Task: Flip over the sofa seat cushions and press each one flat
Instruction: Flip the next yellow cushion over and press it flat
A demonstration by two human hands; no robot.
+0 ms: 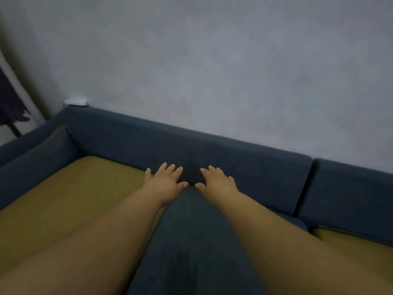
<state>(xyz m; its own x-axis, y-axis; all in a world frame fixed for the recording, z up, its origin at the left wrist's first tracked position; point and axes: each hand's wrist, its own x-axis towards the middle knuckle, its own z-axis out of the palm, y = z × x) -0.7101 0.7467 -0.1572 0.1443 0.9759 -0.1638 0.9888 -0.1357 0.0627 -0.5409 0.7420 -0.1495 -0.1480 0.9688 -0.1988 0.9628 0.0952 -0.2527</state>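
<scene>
A dark blue seat cushion (191,241) lies on the sofa in front of me, reaching back to the blue backrest (234,158). My left hand (164,183) and my right hand (219,180) rest flat on its far end, palms down, fingers spread, thumbs almost touching. Both forearms stretch over the cushion. To the left the mustard-yellow sofa base (63,199) lies bare. Another strip of yellow base (350,245) shows at the right.
A blue armrest (32,150) with a bolster closes the sofa's left end. A second backrest section (350,188) continues to the right. A grey wall (212,71) stands behind. A small white object (76,102) sits on the back corner.
</scene>
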